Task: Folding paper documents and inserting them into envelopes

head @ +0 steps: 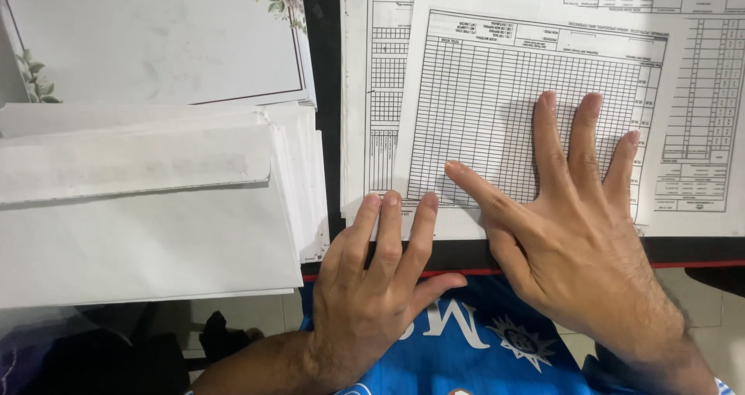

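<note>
A smaller gridded sheet [497,116] is laid on top of a larger printed form [698,131], and both are spread flat on a dark worktop [327,131]. The right hand [582,232] is pressed palm-down on the lower right part of the gridded sheet, fingers spread wide apart and nothing gripped; the sheet appears to be pinned so that it lies flat and stays where it is over the form beneath. The left hand [372,286] is set at the near edge of the papers, its fingers extended side by side with the tips touching the lower margin of the sheets, the thumb stuck out to the side; it too is open and clasped on nothing, and seems to be steadying or squaring the bottom edge. To the left, well apart from both hands, a pile of white envelopes [147,209] is stacked, with the flap of the top one folded down; whether anything is held inside them cannot be told. Behind that pile a stack of cards with a leafy floral border [155,38] is kept. A blue shirt [481,341] is seen below the worktop edge.
</note>
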